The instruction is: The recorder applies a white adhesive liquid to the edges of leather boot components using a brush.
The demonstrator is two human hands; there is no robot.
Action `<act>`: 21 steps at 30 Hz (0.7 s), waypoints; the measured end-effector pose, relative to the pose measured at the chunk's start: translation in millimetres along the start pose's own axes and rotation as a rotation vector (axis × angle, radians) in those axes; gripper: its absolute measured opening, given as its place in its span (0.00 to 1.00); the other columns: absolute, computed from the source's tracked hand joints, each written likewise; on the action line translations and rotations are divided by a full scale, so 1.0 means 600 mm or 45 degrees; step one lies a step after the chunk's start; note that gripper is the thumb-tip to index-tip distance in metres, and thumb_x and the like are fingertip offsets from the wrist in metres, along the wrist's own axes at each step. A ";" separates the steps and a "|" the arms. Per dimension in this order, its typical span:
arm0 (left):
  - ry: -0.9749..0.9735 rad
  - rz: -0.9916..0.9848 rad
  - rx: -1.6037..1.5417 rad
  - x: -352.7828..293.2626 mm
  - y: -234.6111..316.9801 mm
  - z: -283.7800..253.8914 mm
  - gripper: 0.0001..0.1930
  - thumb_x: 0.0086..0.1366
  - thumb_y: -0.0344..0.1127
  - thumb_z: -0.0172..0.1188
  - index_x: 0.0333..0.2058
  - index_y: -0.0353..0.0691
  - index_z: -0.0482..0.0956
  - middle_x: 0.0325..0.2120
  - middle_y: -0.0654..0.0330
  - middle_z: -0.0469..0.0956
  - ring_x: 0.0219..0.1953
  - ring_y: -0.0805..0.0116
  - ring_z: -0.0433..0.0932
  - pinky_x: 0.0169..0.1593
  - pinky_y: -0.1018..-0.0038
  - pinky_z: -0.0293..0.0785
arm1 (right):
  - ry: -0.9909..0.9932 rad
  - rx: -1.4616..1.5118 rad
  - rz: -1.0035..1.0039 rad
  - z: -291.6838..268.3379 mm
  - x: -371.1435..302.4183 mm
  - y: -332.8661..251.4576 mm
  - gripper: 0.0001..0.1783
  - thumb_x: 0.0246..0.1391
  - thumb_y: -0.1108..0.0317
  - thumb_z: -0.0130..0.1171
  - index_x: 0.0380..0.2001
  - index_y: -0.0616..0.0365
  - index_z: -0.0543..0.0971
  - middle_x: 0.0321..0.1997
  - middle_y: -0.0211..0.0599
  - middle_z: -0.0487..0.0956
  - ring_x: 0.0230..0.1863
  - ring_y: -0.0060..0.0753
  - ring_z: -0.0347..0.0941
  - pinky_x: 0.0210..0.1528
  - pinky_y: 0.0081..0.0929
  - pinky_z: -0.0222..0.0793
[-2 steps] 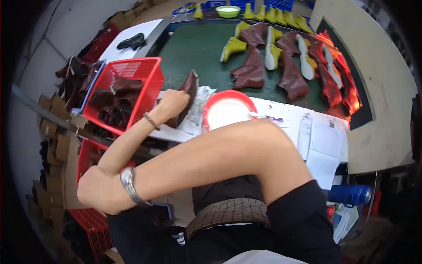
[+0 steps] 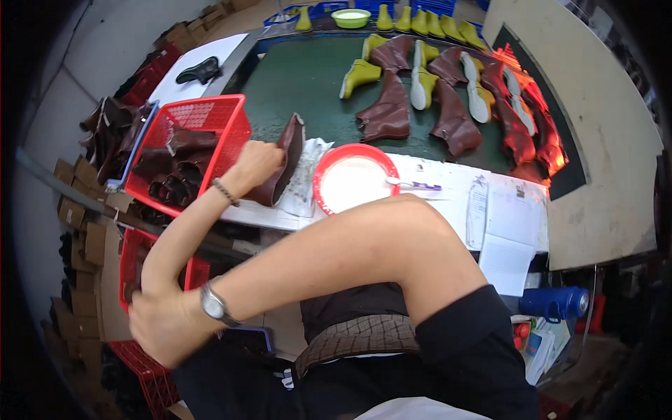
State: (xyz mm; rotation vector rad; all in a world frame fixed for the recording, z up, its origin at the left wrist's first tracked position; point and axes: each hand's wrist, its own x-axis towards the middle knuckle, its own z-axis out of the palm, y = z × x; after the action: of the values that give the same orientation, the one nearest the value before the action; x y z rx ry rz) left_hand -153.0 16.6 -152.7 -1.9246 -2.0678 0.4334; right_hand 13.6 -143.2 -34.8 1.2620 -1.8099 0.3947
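My left hand [image 2: 259,162] is closed on the edge of a brown leather boot upper [image 2: 285,168], which stands tilted on the near left part of the bench. A stained white cloth [image 2: 302,183] lies beside the upper. My right arm crosses in front of me, and my right hand [image 2: 164,325] is at my left elbow, apparently touching it; its fingers are mostly hidden and blurred. A silver watch [image 2: 213,305] is on the right wrist. To the right of the upper stands a red-rimmed basin [image 2: 355,180] of white liquid, with a purple-and-white brush [image 2: 414,185] across its rim.
A red basket [image 2: 234,133] of brown uppers stands at the left, another red basket [image 2: 133,262] below it. Brown uppers [image 2: 386,112] and yellow boot lasts [image 2: 360,75] lie on the green belt [image 2: 301,77], near a glowing orange heater opening [image 2: 553,150]. Papers [image 2: 507,224] and a blue flask [image 2: 553,303] are at right.
My right hand has turned at the left elbow, so the watch face now shows. The left hand keeps its hold on the boot upper. The whole view has shifted slightly.
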 end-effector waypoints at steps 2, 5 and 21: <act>0.025 -0.040 0.072 0.000 -0.046 -0.035 0.06 0.61 0.33 0.59 0.29 0.42 0.85 0.29 0.55 0.85 0.32 0.55 0.87 0.33 0.60 0.82 | 0.332 -0.241 -0.104 -0.030 -0.044 -0.046 0.10 0.47 0.62 0.61 0.22 0.58 0.78 0.28 0.39 0.77 0.33 0.41 0.76 0.31 0.38 0.66; 0.323 -0.161 0.056 -0.010 -0.118 -0.118 0.11 0.64 0.39 0.56 0.29 0.47 0.86 0.26 0.53 0.85 0.30 0.51 0.86 0.31 0.56 0.81 | 0.165 0.158 0.034 -0.071 -0.083 -0.056 0.16 0.48 0.65 0.63 0.38 0.63 0.74 0.39 0.39 0.72 0.46 0.43 0.73 0.42 0.35 0.68; 0.865 -0.382 0.164 0.017 -0.306 -0.521 0.16 0.76 0.49 0.56 0.53 0.53 0.85 0.33 0.63 0.84 0.30 0.76 0.79 0.32 0.78 0.73 | 0.432 2.056 1.221 0.032 -0.160 -0.174 0.32 0.51 0.77 0.61 0.60 0.63 0.67 0.51 0.41 0.74 0.45 0.37 0.72 0.45 0.31 0.71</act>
State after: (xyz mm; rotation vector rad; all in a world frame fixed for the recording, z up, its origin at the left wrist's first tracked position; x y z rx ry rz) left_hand -195.5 23.2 207.7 -1.3848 -1.7622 -0.1425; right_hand 106.5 -143.9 -144.1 0.8891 -1.4869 2.7590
